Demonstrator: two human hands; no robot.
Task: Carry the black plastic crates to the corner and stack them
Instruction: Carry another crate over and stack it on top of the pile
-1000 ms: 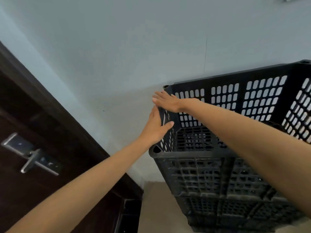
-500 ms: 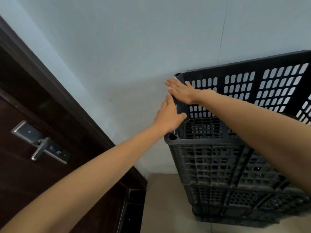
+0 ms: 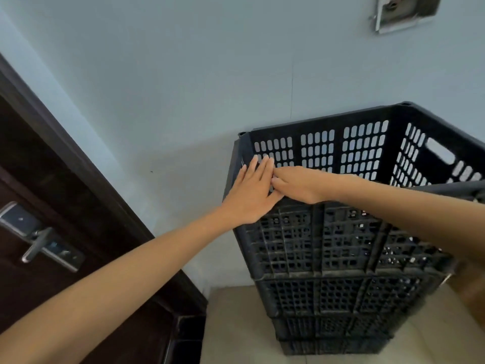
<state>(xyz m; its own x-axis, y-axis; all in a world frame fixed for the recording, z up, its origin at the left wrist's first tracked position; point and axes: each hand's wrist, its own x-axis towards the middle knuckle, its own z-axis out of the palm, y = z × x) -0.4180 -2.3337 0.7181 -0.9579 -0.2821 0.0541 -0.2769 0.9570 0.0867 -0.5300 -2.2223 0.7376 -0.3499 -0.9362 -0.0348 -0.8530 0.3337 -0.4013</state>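
Black plastic crates [image 3: 328, 258] stand stacked on the floor [image 3: 236, 324] by the far wall [image 3: 183, 101], left hand [image 3: 252, 190] flat, fingers straight, against the near-left corner of the top crate [image 3: 341, 143], right hand [image 3: 296, 183] on its near rim, grip unclear; squaring the stack looks the step in hand, calling for a gentle nudge.

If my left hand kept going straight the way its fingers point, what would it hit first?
Probably the far side of the top crate, near its left corner, or else the pale wall right behind. The left hand points that way with straight fingers; depth is unclear.
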